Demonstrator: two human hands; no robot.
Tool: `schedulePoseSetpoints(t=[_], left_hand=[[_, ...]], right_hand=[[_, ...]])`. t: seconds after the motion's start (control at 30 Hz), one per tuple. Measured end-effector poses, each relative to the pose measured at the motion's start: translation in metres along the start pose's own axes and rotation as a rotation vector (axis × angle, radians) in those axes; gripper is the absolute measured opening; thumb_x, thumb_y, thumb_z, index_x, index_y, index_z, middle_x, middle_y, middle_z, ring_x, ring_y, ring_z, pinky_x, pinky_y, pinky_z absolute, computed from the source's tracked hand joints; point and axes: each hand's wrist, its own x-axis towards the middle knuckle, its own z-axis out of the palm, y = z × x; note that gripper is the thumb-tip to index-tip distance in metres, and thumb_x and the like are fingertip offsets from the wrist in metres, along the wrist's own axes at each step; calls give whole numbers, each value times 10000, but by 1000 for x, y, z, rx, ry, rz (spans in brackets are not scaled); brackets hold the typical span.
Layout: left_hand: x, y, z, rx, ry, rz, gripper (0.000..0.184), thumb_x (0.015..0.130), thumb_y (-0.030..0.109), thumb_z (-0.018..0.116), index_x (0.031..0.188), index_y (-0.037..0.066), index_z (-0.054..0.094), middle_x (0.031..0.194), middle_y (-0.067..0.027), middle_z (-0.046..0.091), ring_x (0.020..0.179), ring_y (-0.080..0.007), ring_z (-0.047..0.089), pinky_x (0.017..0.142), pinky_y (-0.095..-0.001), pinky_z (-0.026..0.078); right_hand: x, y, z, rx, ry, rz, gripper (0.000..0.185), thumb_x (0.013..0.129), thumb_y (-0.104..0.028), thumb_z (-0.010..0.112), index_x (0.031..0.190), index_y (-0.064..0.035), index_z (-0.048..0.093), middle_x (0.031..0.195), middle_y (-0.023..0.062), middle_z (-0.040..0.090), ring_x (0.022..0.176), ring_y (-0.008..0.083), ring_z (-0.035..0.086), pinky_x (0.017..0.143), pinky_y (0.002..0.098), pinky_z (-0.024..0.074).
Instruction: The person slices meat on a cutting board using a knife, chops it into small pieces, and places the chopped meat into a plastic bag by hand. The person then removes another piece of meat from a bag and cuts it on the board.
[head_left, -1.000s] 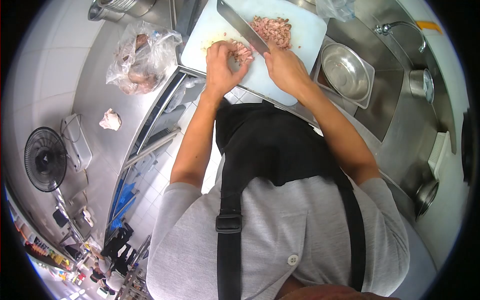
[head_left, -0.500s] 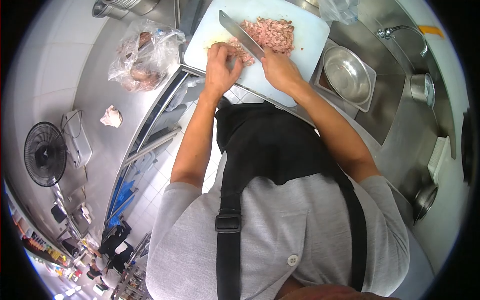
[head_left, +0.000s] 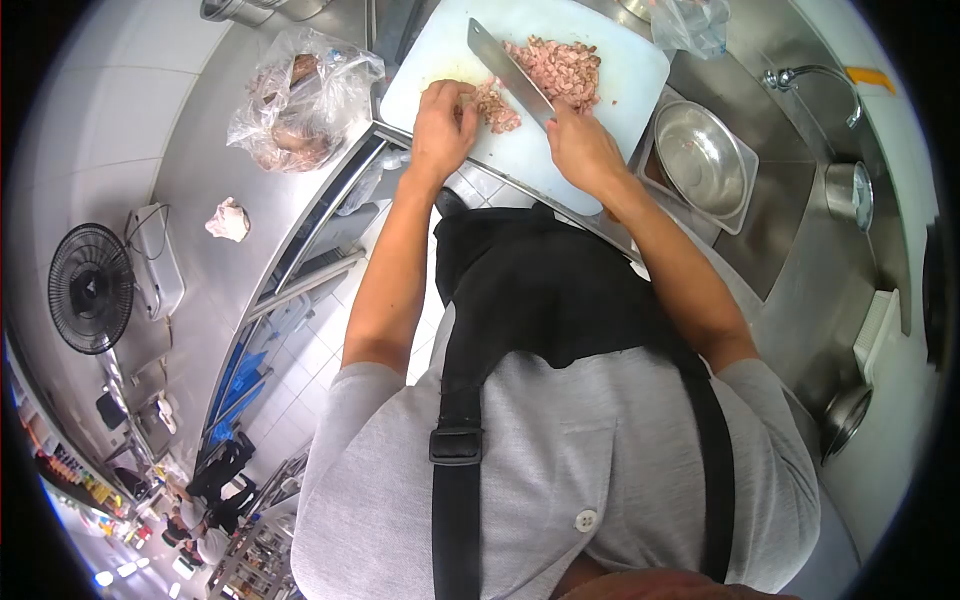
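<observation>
My right hand (head_left: pixel 585 150) is closed round the handle of a cleaver (head_left: pixel 508 72), whose wide blade points up and left over the white cutting board (head_left: pixel 530 165). Right of the blade lies a larger heap of chopped meat (head_left: pixel 562 70). A smaller pile of chopped meat (head_left: pixel 497 110) sits left of the blade, beside my left hand (head_left: pixel 442 125). The fingers of my left hand are bent at the edge of that small pile; whether they grip any meat is hidden.
A plastic bag of meat (head_left: pixel 298 100) and a crumpled pale cloth or scrap (head_left: pixel 229 220) lie on the left counter. At right, a metal bowl (head_left: pixel 698 160) stands in a tray beside the sink (head_left: pixel 775 225). A fan (head_left: pixel 90 288) is far left; people are at the lower left.
The cleaver and my right hand have shifted right, away from the small pile. More of the small pile shows beside my left hand. The whole view has turned slightly.
</observation>
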Motion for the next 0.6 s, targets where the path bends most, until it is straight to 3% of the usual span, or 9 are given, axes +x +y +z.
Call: schedulePoseSetpoints(t=[0.1,0.3,0.4,0.6], left_hand=[[-1,-5,-2,41,-55,83,182,895,41,729,1076,21,733,1040,-177,691,975,-373,673,846,-444,561],[6,5,-4,88,-18,-1,104,864,13,766,968,19,763,973,-157,709,901,-370,693,829,-457,563],[5,-12,1,138,-25,105,82,860,23,786,941,25,769,978,-152,732,928,-361,702,829,-462,567],[4,-7,-5,33,-37,-25,110,860,37,806,966,31,780,1020,-153,757,949,-364,722,860,-443,580]], right_hand=[[-4,-15,-13,-2,-8,-18,254,1083,-174,517,1186,50,580,994,320,735,957,517,715,861,632,538],[-10,-30,-22,30,31,-49,242,1079,-167,517,1172,43,593,967,316,738,934,518,721,845,633,545],[8,-12,18,-32,-77,8,246,1076,-168,519,1168,46,598,965,315,739,947,519,725,846,636,548],[18,0,13,24,-17,-98,292,1086,-191,530,1222,65,566,958,337,721,923,541,705,821,642,534]])
